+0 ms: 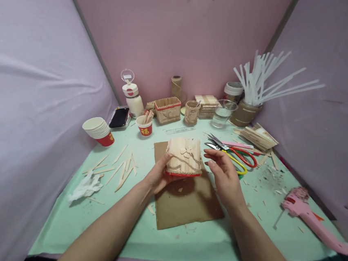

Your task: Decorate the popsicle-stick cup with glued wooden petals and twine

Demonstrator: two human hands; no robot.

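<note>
My left hand [160,176] grips a small container [184,156] made of pale wooden sticks from its left side and underneath. Twine winds across its front, with a stick flower on it and a braided, red-edged rim at the bottom. It is held above a brown cardboard sheet [187,207]. Just right of the container, my right hand [225,172] is raised with fingers apart and slightly curled, holding nothing. Beyond that hand lie two pairs of scissors, one with red handles [247,156] and one with yellow handles [238,164].
A pink glue gun [311,215] rests at the right edge. Loose wooden sticks [125,170] and a crumpled tissue [86,186] lie left. Along the back stand paper cups [98,130], a bottle [134,103], a stick basket [168,111], a water cup [222,115] and glue sticks [258,79].
</note>
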